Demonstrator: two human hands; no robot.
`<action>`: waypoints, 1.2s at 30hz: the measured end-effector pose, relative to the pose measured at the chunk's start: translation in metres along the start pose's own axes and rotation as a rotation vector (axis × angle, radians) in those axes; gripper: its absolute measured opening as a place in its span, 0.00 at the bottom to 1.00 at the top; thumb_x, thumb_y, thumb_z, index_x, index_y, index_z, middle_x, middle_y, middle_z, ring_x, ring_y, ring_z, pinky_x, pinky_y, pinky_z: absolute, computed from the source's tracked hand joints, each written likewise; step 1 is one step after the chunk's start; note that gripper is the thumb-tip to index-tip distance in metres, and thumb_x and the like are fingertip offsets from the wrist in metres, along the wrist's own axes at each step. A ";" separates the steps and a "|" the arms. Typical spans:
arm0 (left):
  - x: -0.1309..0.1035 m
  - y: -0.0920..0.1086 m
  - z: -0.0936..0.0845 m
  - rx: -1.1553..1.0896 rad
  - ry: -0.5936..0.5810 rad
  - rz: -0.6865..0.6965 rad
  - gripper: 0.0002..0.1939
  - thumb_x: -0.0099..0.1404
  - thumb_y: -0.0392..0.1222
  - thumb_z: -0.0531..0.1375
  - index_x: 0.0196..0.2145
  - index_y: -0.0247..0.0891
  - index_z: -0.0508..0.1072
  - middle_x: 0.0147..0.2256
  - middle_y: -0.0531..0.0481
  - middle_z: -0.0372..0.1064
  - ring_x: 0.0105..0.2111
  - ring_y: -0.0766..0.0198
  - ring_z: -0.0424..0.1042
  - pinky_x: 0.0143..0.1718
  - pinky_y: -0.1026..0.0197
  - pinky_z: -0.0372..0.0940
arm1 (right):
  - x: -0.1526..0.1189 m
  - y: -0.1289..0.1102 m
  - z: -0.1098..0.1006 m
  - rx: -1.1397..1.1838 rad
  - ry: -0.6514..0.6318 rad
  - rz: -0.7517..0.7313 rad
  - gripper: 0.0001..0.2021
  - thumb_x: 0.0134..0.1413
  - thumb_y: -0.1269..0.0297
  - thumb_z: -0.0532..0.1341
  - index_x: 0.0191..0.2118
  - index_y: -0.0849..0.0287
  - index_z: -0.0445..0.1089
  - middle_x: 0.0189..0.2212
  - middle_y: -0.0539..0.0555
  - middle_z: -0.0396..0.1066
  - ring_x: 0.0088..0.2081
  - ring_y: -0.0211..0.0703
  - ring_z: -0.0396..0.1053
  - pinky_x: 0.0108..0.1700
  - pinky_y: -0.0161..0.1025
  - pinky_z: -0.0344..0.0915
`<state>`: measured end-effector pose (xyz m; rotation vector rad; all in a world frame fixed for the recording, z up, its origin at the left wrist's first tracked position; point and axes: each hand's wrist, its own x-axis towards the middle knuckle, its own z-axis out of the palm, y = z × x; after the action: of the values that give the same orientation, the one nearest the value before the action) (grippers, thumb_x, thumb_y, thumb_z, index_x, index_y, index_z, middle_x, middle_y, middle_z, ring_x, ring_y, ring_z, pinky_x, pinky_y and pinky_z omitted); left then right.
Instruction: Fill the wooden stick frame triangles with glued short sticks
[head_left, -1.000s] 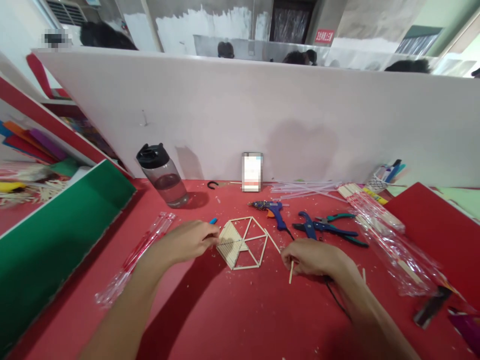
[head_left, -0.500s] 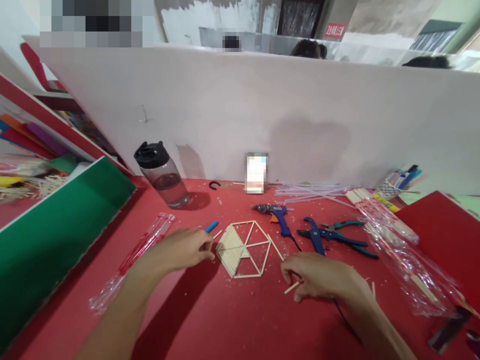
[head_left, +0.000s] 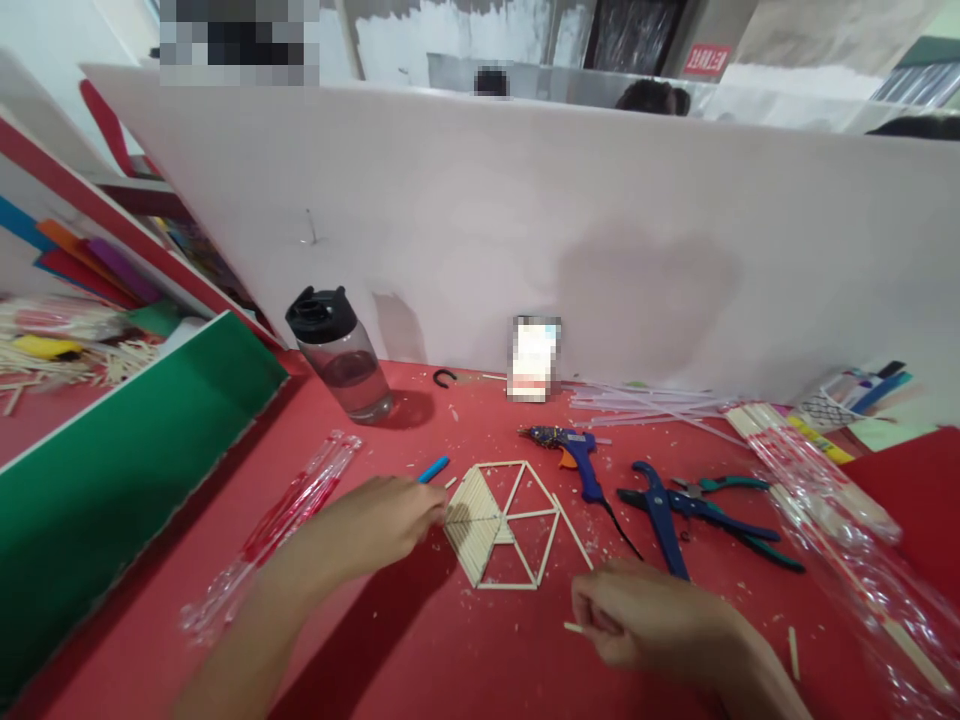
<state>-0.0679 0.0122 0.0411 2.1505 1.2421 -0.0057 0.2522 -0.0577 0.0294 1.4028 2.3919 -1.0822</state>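
On the red table lies a hexagonal frame of thin wooden sticks (head_left: 537,586), with spokes meeting in the middle. Its left part is filled with sticks side by side. My left hand (head_left: 401,515) is at the frame's left corner, fingers curled together; whatever they hold, if anything, is hidden. A blue pen (head_left: 433,470) and a short stick piece (head_left: 451,483) lie just beyond it. Right of the frame, my right hand (head_left: 622,610) is closed around a wooden stick (head_left: 572,628), whose end pokes out to the left. Another stick (head_left: 574,532) lies between frame and right hand.
Behind lie a blue glue gun (head_left: 577,460), cutting pliers (head_left: 660,515) and clear glue sticks (head_left: 645,402). A water bottle (head_left: 341,360) stands at the back left, near a phone (head_left: 533,360). Bagged sticks (head_left: 817,470) lie right; a green board (head_left: 150,470) borders the left.
The view has shifted, so table items appear farther down and mostly to the right. The right hand's fingers look more tightly curled, with less stick showing. The left hand remains by the frame's left corner.
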 end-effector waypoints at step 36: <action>0.012 0.065 0.021 0.005 0.387 -0.038 0.07 0.69 0.41 0.56 0.38 0.42 0.75 0.35 0.50 0.78 0.32 0.58 0.74 0.33 0.60 0.60 | 0.040 -0.041 0.007 0.802 0.607 -0.105 0.10 0.62 0.54 0.59 0.38 0.55 0.65 0.27 0.49 0.75 0.27 0.40 0.75 0.24 0.31 0.65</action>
<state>-0.0051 -0.0119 0.0552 2.1974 1.4964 0.4086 0.1951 -0.0469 0.0258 2.1091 2.5298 -2.0454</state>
